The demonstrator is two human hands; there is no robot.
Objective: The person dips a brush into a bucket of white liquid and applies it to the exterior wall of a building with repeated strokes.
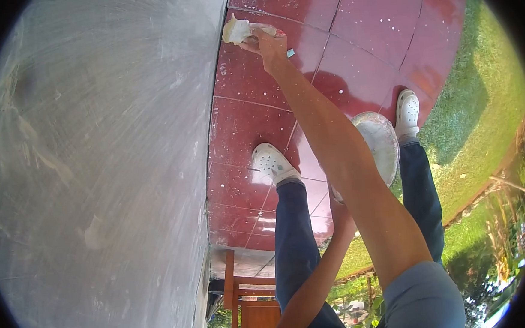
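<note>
My right hand [270, 42] reaches far up the view, close to the foot of the grey wall [95, 174]. Its fingers are closed round a tool covered in whitish paste [236, 30], too smeared to tell its exact kind. A small teal bit [290, 53] shows beside that hand. Behind my right forearm is a round whitish tub [378, 142], stained with paste, partly hidden by the arm. My left hand [340, 210] grips the tub at its near edge; most of its fingers are covered by the right arm.
Glossy red floor tiles [358, 56] carry scattered white specks. My white clogs [272, 161] stand either side of the tub. Grass [481, 102] borders the tiles on the right. A wooden chair [260, 317] stands by the wall at the bottom.
</note>
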